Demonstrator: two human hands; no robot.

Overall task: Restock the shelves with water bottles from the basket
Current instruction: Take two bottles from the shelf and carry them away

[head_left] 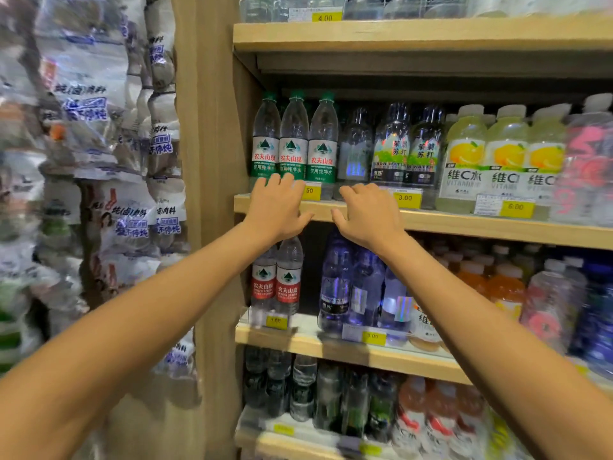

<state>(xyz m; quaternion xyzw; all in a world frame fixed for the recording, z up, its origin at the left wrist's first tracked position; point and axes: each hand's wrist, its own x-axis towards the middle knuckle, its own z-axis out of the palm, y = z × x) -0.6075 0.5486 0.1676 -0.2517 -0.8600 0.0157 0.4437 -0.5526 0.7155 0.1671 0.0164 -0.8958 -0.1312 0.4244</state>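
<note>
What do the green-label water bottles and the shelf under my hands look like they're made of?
Green-label water bottles: clear, glossy plastic by the look; see-through walls with highlights, green screw caps. Shelf: pale wood-look board, matte; faint grain, possibly laminate rather than solid wood.

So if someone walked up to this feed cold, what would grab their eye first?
Two bare hands, left and right, reaching side by side to the edge of the middle shelf, both empty. Just above the left hand stand three green-labelled water bottles in a row at the shelf's left end. To the right, the yellow vitamin drinks stand out.
</note>
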